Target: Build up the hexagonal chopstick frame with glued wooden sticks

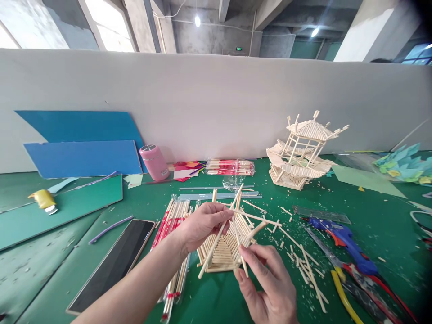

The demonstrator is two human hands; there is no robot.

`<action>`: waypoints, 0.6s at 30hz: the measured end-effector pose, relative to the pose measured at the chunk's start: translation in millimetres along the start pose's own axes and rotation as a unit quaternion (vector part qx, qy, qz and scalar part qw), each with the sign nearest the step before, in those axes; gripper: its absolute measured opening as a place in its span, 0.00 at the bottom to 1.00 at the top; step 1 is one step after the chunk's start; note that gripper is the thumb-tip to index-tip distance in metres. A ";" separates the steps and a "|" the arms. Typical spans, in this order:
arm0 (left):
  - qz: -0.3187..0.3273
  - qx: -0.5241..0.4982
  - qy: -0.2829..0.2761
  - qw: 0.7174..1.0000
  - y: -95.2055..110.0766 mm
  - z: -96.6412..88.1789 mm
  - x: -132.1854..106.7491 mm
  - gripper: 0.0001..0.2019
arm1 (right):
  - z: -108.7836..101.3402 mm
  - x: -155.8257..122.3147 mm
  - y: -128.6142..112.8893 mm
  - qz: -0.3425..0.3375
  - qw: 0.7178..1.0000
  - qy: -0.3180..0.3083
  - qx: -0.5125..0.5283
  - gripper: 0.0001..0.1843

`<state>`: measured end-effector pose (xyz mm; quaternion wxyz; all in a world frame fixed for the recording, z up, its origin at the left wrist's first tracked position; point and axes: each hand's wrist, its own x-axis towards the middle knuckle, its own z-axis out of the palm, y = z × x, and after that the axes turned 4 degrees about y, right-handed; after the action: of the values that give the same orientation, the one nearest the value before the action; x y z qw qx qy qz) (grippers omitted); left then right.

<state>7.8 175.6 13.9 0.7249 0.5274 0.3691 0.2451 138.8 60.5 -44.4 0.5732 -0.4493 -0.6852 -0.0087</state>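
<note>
Thin wooden sticks (212, 252) meet at a crossing point, forming an open, spread frame in front of me. My left hand (209, 222) is closed, its thumb and forefinger pinching the frame near that crossing. One stick of the frame (254, 217) reaches out to the right. Lower down, my right hand (268, 281) has thumb and forefinger around the near end of another stick (243, 263). Behind and below both hands lies a many-sided panel of closely laid sticks (224, 254), partly covered by the frame and my left hand.
A stick pavilion model (302, 153) stands at the back right. Cut stick pieces (308, 270), a blue glue gun (344, 238) and pliers (347, 292) lie to the right. Left are bundled sticks (172, 225), a phone (113, 263) and a pink cup (154, 163).
</note>
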 end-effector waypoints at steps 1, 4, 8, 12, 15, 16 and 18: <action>0.001 -0.003 -0.001 1.000 -0.1 -0.2 -0.1 0.12 | 0.1 0.0 0.0 0.000 1.000 0.001 0.001 0.25; 0.002 -0.008 -0.003 1.000 -0.2 -0.8 -0.3 0.11 | 0.3 -1.2 0.3 0.002 1.000 -0.002 0.003 0.26; -0.001 -0.009 -0.005 1.000 0.5 -0.6 -0.9 0.12 | -0.4 -3.1 0.7 0.003 1.000 -0.005 0.003 0.26; 0.001 -0.007 -0.008 1.000 0.7 0.4 -0.5 0.13 | -1.0 -3.2 1.1 0.001 1.000 -0.005 0.000 0.25; 0.003 -0.008 -0.004 1.000 -0.2 0.6 0.5 0.16 | -0.8 -3.2 1.4 0.005 1.000 -0.005 0.000 0.25; 0.002 -0.008 -0.002 1.000 -0.6 0.5 0.8 0.16 | -0.6 -3.3 1.4 0.006 1.000 -0.004 -0.001 0.25; 0.001 -0.009 0.000 1.000 -1.1 0.4 1.2 0.16 | -0.1 -3.4 1.4 0.007 1.000 -0.001 -0.001 0.25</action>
<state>8.8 175.9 12.6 0.7294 0.5214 0.3660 0.2495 139.5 59.2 -47.7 0.5722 -0.4546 -0.6825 -0.0051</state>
